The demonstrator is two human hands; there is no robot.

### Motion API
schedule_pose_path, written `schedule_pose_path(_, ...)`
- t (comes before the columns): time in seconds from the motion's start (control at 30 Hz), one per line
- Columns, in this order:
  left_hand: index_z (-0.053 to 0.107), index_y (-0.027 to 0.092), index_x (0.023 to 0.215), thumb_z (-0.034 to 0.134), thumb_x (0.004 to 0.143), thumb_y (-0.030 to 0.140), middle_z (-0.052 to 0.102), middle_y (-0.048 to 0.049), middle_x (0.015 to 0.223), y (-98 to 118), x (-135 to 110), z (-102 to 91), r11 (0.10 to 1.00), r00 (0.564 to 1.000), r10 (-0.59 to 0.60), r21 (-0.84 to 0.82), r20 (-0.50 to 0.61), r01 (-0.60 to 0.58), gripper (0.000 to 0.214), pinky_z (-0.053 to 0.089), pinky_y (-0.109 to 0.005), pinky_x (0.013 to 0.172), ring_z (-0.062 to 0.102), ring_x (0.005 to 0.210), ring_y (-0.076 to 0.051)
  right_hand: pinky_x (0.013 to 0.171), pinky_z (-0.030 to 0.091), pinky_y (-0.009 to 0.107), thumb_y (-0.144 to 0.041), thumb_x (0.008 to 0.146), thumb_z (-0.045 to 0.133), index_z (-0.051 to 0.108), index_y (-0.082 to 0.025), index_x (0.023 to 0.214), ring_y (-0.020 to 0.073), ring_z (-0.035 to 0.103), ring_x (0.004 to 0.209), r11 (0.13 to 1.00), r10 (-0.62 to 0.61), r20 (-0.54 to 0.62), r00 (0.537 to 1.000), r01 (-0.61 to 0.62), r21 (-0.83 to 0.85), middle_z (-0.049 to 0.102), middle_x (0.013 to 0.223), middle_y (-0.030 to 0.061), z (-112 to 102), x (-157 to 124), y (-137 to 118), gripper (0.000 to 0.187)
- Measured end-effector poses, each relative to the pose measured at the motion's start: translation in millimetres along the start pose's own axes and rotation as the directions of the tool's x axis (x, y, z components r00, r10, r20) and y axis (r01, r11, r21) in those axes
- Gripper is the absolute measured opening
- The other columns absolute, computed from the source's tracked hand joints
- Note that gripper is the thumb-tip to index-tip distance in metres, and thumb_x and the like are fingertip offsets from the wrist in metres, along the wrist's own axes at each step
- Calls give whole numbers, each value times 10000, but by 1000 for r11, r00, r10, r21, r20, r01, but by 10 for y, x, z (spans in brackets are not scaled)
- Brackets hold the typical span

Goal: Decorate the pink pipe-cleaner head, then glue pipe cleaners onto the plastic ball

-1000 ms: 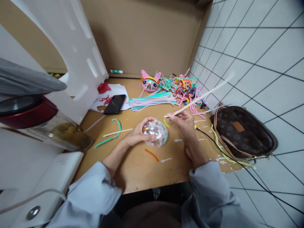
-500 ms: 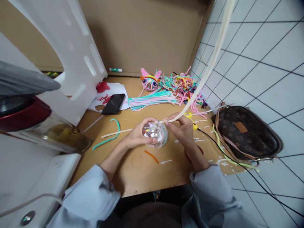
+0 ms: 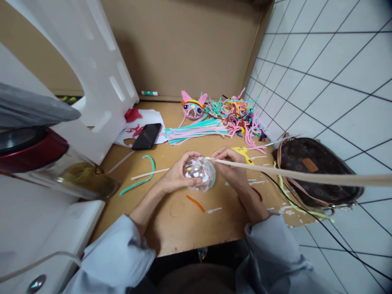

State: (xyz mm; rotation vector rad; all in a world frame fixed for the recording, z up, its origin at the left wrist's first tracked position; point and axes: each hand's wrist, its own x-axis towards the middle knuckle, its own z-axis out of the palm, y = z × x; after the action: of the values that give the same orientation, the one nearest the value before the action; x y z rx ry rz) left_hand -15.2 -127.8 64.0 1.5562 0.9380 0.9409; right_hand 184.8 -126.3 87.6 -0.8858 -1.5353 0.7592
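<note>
My left hand [image 3: 177, 176] is wrapped round a clear plastic ball [image 3: 196, 173] with pink and teal strips along its right side. At the ball's upper right, my right hand [image 3: 231, 165] pinches a long cream pipe cleaner [image 3: 290, 173]. One end of that pipe cleaner meets the ball's top edge; the rest stretches far to the right, close to the camera. Behind my right hand lies a yellow glue gun [image 3: 244, 153], partly hidden. An orange pipe cleaner piece [image 3: 195, 203] lies on the table in front of the ball.
Behind the ball are a pink animal-faced ball [image 3: 192, 109], a bundle of pink and teal pipe cleaners [image 3: 196, 131] and a tangled heap [image 3: 235, 112]. A phone [image 3: 147, 136] and a teal pipe cleaner [image 3: 152, 169] lie left. A brown handbag [image 3: 321, 167] and black cord [image 3: 284, 194] are right.
The cream pipe cleaner has swung down from pointing up and right to nearly level across the right side. My right hand has turned slightly; my left hand still holds the ball.
</note>
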Motion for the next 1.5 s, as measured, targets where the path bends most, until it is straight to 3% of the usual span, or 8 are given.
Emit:
schedule_pose_path(0.17, 505, 194, 1203, 848, 569, 360, 601, -62, 1151, -4, -9, -8, 1000, 1000, -10, 23, 29, 9, 739, 468, -322, 892, 574, 987, -217, 638, 482, 263, -237, 713, 654, 634, -229, 699, 137, 588, 655, 998, 29, -67, 997, -32, -45, 650, 675, -14, 4, 12, 8, 25)
schedule_pose_path(0.37, 500, 206, 1201, 853, 568, 401, 590, -63, 1163, 6, -11, -6, 1000, 1000, 5, 30, 24, -6, 750, 479, -325, 890, 580, 1011, -229, 659, 521, 300, -294, 694, 722, 720, -215, 694, 171, 642, 667, 989, 141, -39, 989, -138, 60, 718, 699, 22, 6, 20, 25, 79)
schedule_pose_path(0.67, 500, 195, 1192, 845, 575, 387, 591, -51, 1124, -7, 10, -3, 999, 999, 31, 21, 23, -32, 733, 482, -321, 887, 582, 976, -213, 708, 526, 301, -276, 806, 697, 787, -250, 784, 172, 646, 738, 983, -118, 2, 993, 117, -139, 691, 756, 25, -53, -4, 52, 95)
schedule_pose_path(0.9, 488, 197, 1210, 843, 589, 405, 609, -57, 1117, 30, -13, 29, 997, 1000, 24, 71, 6, -24, 745, 489, -333, 893, 599, 999, -231, 667, 501, 301, -313, 859, 676, 785, -263, 786, 181, 624, 729, 956, -158, 81, 984, 173, -238, 681, 741, 31, -89, -61, 117, 140)
schedule_pose_path(1.13, 470, 181, 1232, 813, 583, 354, 571, -108, 1285, 10, -12, 38, 993, 998, 55, 101, -22, -53, 754, 457, -384, 1022, 587, 1143, -270, 651, 499, 293, -245, 886, 660, 782, -260, 825, 165, 627, 710, 921, -265, 83, 961, 278, -274, 668, 741, 19, -71, -73, 95, 137)
schedule_pose_path(1.5, 495, 173, 1221, 763, 609, 352, 605, -89, 1220, 102, -47, 48, 981, 998, 62, 182, -11, -59, 692, 507, -363, 941, 614, 1044, -242, 642, 493, 303, -229, 929, 623, 765, -271, 901, 166, 619, 714, 857, -350, 167, 922, 387, -339, 652, 760, 16, -72, -82, 160, 151)
